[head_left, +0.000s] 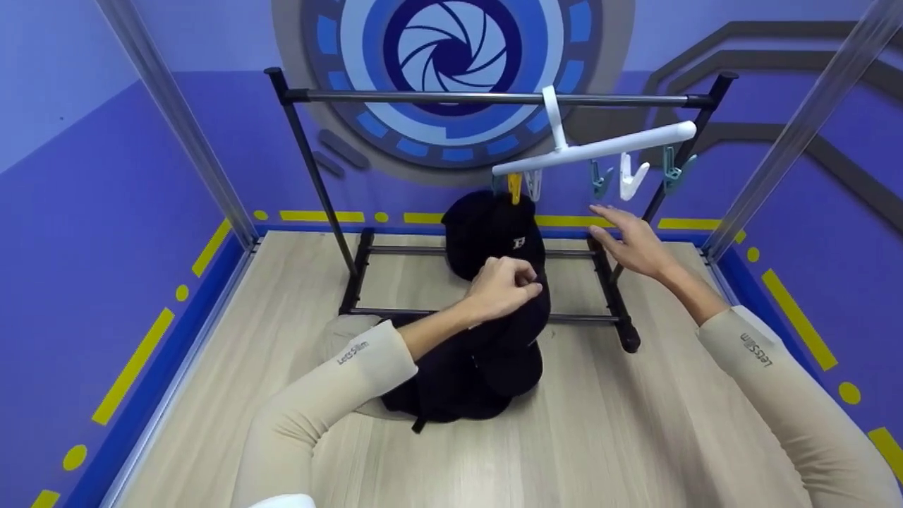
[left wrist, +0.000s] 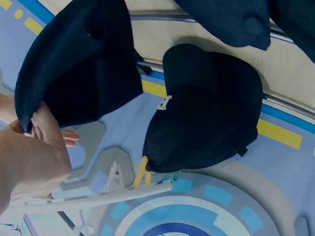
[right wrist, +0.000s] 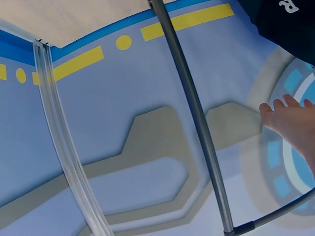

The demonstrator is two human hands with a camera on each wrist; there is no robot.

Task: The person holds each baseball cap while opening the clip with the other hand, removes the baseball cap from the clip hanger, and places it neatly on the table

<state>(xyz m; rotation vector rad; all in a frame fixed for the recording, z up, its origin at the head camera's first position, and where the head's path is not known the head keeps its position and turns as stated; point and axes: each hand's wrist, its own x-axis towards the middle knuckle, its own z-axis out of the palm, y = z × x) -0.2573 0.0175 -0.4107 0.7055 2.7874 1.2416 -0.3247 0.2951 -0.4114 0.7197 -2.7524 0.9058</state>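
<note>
**Black caps at the clip hanger**

Head view: wooden floor [head_left: 635, 437], blue-violet walls; black garment rack [head_left: 487, 99] ahead; white clip hanger [head_left: 600, 148] hooked on its bar, tilted. Left hand [head_left: 502, 288] clenched round black cloth [head_left: 522, 317] lifted from the dark pile [head_left: 458, 388] beneath it; hanging black cap [head_left: 494, 233] just beyond its knuckles, held by a yellow clip [head_left: 515, 188]. Right hand [head_left: 631, 243] released, fingers straight, just below the free clips [head_left: 631, 178], touching nothing.

Left wrist view: fingers [left wrist: 47, 129] grip the edge of a dark cap [left wrist: 78, 64]; second cap [left wrist: 206, 113] hangs beside it from the yellow clip [left wrist: 141, 172].

Right wrist view: fingertips [right wrist: 290, 115] spread, empty; rack upright [right wrist: 192, 108] near them.
</note>
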